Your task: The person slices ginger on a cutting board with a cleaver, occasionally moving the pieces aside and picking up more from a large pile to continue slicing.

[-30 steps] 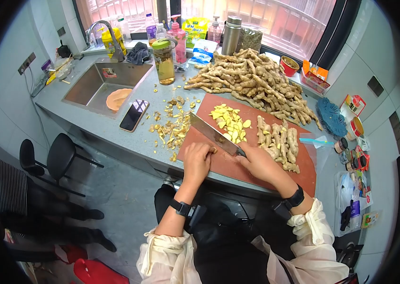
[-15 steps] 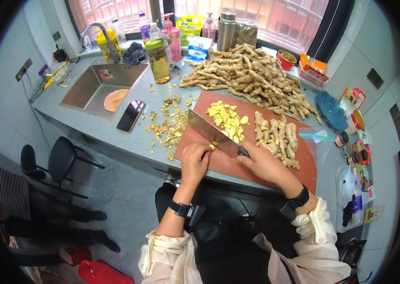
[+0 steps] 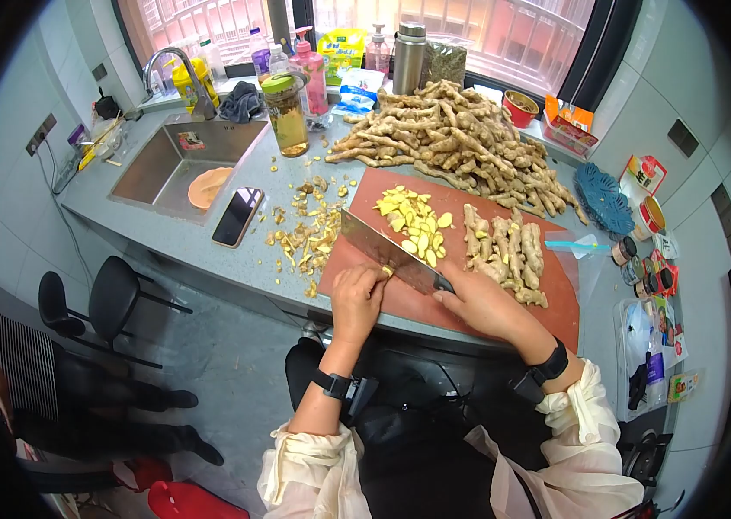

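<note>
My right hand grips the dark handle of a cleaver, its broad blade slanting up to the left across the reddish-brown cutting board. Close to the blade's lower edge, my left hand pinches a small piece of ginger, mostly covered by the fingers. Behind the blade lies a heap of yellow ginger slices. Several whole ginger roots rest in a row on the board's right part. Brown and yellow ginger trimmings are scattered on the counter left of the board.
A large pile of ginger stands behind the board. A phone, a green-lidded tea bottle and a sink are to the left. A blue dish and small jars line the right. Another person stands at far left.
The cleaver's blade has shifted slightly left and down beside the pinched ginger. Both hands keep their grips. The whole view has tilted a little.
</note>
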A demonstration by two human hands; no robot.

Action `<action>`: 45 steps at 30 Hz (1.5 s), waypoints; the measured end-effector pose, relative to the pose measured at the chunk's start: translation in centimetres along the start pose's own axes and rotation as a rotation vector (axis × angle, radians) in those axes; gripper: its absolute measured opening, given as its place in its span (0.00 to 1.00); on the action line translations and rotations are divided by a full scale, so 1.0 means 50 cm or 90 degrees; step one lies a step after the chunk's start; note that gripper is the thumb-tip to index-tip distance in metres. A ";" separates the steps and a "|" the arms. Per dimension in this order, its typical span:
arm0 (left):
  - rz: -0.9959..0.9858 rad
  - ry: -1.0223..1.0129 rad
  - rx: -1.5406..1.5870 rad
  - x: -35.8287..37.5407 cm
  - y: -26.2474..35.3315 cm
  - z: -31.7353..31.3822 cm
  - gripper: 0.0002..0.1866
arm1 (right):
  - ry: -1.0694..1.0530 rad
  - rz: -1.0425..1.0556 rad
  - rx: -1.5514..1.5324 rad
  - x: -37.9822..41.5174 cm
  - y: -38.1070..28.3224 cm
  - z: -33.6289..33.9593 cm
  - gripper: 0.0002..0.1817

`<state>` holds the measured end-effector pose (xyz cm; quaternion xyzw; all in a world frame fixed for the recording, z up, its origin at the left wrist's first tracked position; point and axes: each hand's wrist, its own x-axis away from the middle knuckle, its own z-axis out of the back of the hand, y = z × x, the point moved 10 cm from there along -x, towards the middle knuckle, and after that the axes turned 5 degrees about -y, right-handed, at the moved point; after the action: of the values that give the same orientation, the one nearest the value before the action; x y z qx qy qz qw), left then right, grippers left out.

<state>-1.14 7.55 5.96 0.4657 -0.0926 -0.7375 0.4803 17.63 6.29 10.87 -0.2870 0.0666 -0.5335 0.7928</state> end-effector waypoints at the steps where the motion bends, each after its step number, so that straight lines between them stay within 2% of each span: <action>1: 0.000 0.001 0.000 -0.001 -0.001 0.000 0.07 | -0.017 -0.016 0.013 -0.003 0.006 -0.006 0.22; 11: -0.008 0.000 -0.002 -0.003 0.003 0.003 0.06 | -0.011 -0.009 0.041 -0.059 -0.010 -0.038 0.21; 17: -0.016 0.012 0.009 0.001 -0.002 0.004 0.07 | 0.020 0.027 0.006 -0.038 -0.018 0.000 0.22; 29: -0.007 0.017 -0.002 0.003 -0.003 0.004 0.06 | -0.021 -0.008 -0.011 -0.008 -0.024 0.019 0.21; 41: -0.016 0.020 -0.003 0.003 -0.001 0.004 0.06 | -0.041 -0.019 0.065 -0.019 -0.020 -0.002 0.20; 43: -0.018 0.019 -0.004 0.003 0.000 0.003 0.06 | -0.042 -0.011 0.065 -0.028 -0.019 -0.015 0.24; 45: -0.011 0.019 -0.008 0.004 -0.003 0.004 0.07 | -0.035 -0.002 0.062 -0.045 -0.033 -0.024 0.22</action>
<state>-1.39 7.41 5.86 0.4746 -0.0767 -0.7352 0.4779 14.84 7.37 10.31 -0.2631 0.0183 -0.5289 0.8067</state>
